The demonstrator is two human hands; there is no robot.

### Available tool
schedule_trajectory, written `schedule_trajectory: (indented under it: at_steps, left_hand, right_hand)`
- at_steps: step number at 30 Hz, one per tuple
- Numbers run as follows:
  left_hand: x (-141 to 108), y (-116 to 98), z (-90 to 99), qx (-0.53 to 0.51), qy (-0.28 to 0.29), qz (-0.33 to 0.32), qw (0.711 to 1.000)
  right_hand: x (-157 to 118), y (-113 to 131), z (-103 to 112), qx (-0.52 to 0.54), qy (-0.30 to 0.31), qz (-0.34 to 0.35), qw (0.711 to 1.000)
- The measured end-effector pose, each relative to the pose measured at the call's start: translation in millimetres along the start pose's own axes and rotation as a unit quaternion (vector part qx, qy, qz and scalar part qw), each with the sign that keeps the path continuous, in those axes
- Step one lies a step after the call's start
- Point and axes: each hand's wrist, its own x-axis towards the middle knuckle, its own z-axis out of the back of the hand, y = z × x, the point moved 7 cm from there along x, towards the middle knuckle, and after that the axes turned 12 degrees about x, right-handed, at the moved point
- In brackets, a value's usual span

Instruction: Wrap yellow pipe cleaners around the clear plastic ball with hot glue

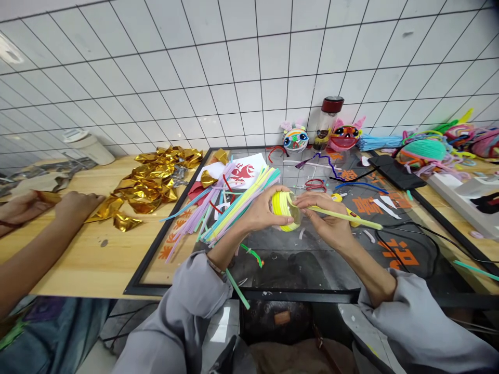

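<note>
My left hand (263,210) is wrapped round a small clear ball partly covered with yellow pipe cleaner (281,206). From the right, my right hand (327,221) pinches a pale yellow pipe cleaner strip (351,217) against the ball's side; the strip's free end points right. A bundle of pastel pipe cleaners (241,202) lies left of the ball, partly behind my left forearm. A yellow glue gun (353,215) lies behind my right hand. Red-handled scissors (315,185) rest beyond the ball.
Crumpled gold foil (150,179) lies at left, near another person's hands (76,208). Two decorated balls (295,139) and a bottle (327,122) stand by the wall. A black phone (399,171), a yarn-wrapped ball (423,150), black cables (436,244) and a white power strip (463,202) are right.
</note>
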Motion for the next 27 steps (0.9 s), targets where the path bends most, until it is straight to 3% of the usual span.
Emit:
schedule_trajectory:
  at_steps: [27]
  left_hand:
    - [-1.4,-2.4,-1.5,-0.02,0.005,0.007,1.0]
  right_hand:
    - [1.6,2.9,-8.2,-0.005,0.021,0.026,0.999]
